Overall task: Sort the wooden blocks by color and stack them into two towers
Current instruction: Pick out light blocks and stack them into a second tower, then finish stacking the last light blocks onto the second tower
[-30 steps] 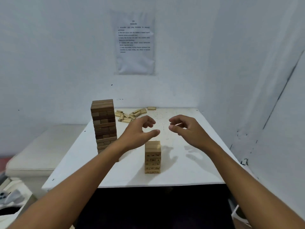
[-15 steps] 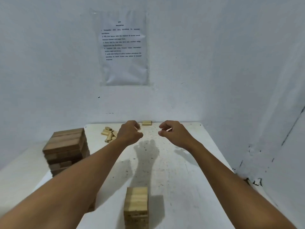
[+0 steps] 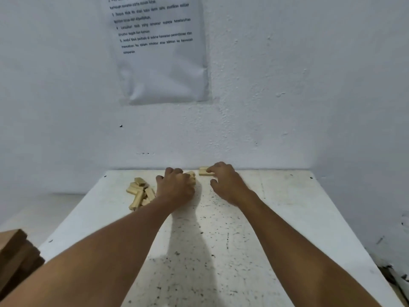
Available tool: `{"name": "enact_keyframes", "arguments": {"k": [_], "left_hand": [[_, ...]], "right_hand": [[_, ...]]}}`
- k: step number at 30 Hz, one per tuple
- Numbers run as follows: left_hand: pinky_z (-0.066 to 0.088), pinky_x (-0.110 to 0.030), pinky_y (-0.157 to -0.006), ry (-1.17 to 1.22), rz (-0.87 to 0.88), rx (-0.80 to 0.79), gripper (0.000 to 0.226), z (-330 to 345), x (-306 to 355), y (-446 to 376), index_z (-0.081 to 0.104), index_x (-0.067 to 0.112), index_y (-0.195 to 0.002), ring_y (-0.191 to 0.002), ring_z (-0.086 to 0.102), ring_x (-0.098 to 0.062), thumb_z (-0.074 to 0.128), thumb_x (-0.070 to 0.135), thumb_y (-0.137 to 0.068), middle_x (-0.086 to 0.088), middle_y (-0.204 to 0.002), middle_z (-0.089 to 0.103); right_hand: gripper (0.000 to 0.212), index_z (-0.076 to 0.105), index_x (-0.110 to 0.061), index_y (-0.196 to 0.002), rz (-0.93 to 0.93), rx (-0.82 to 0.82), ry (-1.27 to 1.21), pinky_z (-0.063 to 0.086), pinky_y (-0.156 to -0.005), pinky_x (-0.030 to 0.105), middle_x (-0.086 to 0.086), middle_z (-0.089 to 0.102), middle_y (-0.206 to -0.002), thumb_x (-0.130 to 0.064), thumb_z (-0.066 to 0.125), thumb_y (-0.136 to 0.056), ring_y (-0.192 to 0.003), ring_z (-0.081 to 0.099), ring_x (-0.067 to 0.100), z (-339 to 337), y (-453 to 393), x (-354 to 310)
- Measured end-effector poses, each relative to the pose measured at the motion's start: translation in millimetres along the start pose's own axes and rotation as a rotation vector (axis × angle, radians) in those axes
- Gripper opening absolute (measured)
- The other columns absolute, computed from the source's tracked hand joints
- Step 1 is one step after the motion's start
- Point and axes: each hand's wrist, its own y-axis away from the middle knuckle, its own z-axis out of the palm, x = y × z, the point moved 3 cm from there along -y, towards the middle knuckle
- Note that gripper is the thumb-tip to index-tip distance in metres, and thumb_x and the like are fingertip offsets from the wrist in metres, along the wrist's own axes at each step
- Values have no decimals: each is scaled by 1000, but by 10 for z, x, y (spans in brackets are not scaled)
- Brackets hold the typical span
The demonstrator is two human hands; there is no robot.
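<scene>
At table's [image 3: 287,207] far edge, both hands grip light blocks [image 3: 139,192]

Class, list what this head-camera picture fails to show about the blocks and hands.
- Blocks under the left hand: the hand covers most of them.
- Right hand: its fingertips hide its contact with the far block.
- Dark tower: cut off by the left edge.

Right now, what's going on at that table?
A person is reaching to the far edge of the white table for loose pale blocks. The left hand curls over a few blocks beside the scattered pile; the right hand has its fingers on a separate block near the wall. Part of a darker tower shows at the near left.
</scene>
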Motion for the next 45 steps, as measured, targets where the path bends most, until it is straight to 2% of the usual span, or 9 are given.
{"name": "enact_keyframes", "arguments": {"k": [5,9,15,18,22,32,38,42,45], "left_hand": [[32,-40,-91,-71,63,111,30,183,-44,-12,70,24,-108,-121,40,-16,44,35,-96,9,-120,62],[28,-39,-91,5,117,200,30,209,-41,21,73,22,-101,-116,45,-18,48,37,-97,8,-111,68],[28,-41,-97,82,46,51,36,133,4,12,60,22,-121,-118,46,-22,50,39,-92,2,-112,64],[27,-42,-94,120,-18,-20,33,86,24,8,68,21,-102,-109,50,-20,52,46,-89,2,-101,65],[27,-40,-91,288,-93,-137,27,1,17,5,66,20,-92,-95,57,-16,66,45,-81,5,-94,65],[44,-29,-81,296,5,-221,16,-140,233,92,67,13,-94,-93,58,-18,69,25,-84,-2,-99,64],[37,-22,-55,384,75,-250,16,-303,461,305,64,-10,-74,-77,58,-18,67,4,-81,-8,-60,54],[55,-28,-63,546,103,-227,42,-597,625,443,54,19,-44,-80,72,-20,75,2,-76,-13,-73,72],[50,-22,-57,666,152,-192,49,-960,775,623,51,20,-38,-54,64,-12,78,8,-77,-5,-53,64]], "right_hand": [[41,53,-15,-134,-57,12,343,32,-99,43,8,44,-135,-18,43,-95,-123,37,29,277,-100,47],[31,65,-9,-117,-70,103,351,32,-92,43,10,48,-132,-18,44,-95,-119,39,32,356,-60,50],[38,54,-11,-132,-76,86,342,34,-95,44,9,51,-136,-15,45,-95,-122,42,32,341,-59,39],[44,45,-10,-139,-56,63,402,34,-95,44,13,48,-135,-14,42,-95,-121,40,33,328,-70,-8],[28,57,-6,-118,9,62,445,34,-92,43,16,45,-127,-13,41,-95,-116,39,34,326,-77,-33],[32,54,-11,-124,103,76,278,38,-95,37,7,55,-126,-31,44,-101,-118,46,25,77,460,89],[27,58,-13,-97,203,132,-10,48,-74,35,4,63,-96,-35,44,-102,-91,56,21,-238,1080,112],[27,57,-15,-96,275,164,-156,48,-68,36,-2,59,-77,-39,45,-101,-69,54,16,-502,1425,10],[22,55,-18,-115,268,231,-280,53,-71,41,5,60,-75,-31,44,-102,-66,59,21,-755,1645,-177]]}}
